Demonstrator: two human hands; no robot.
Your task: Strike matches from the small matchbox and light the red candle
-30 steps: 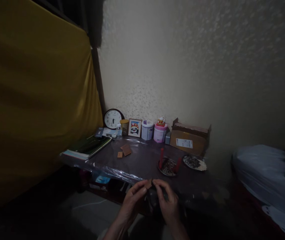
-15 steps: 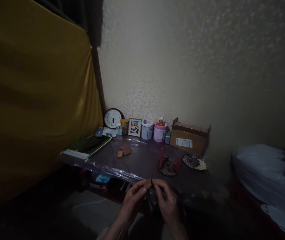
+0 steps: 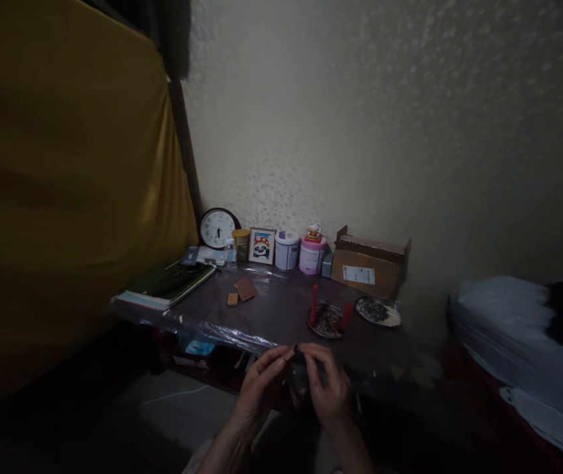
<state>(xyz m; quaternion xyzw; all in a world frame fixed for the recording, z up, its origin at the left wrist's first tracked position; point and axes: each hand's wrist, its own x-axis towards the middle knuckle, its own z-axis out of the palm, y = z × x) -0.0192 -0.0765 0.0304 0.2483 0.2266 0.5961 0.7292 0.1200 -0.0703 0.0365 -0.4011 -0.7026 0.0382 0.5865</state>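
Observation:
My left hand [image 3: 260, 382] is closed, with thumb and fingers pinching a small flat brown piece [image 3: 290, 355] in front of the table's near edge. Fingertips of my right hand [image 3: 328, 382] are pressed together against its dark far end; what they grip there is too small to make out. On the table lie a similar small brown square [image 3: 232, 299] and a larger brown flat piece [image 3: 245, 289]. Two red candles [image 3: 314, 305] stand on a round plate [image 3: 324, 336] holding dark bits. Beside it, another plate [image 3: 373, 311] carries dark bits and pale sticks.
Along the wall stand a clock [image 3: 218, 228], a framed panda picture [image 3: 262, 246], two tubs [image 3: 287, 251] and a cardboard box [image 3: 371, 266]. Books [image 3: 162, 289] lie at the left of the plastic-covered table [image 3: 266, 316]. A yellow curtain [image 3: 74, 197] hangs at left.
The brown piece has turned between my hands and now shows narrower, with its dark end near my right fingertips. The whole view has shifted slightly.

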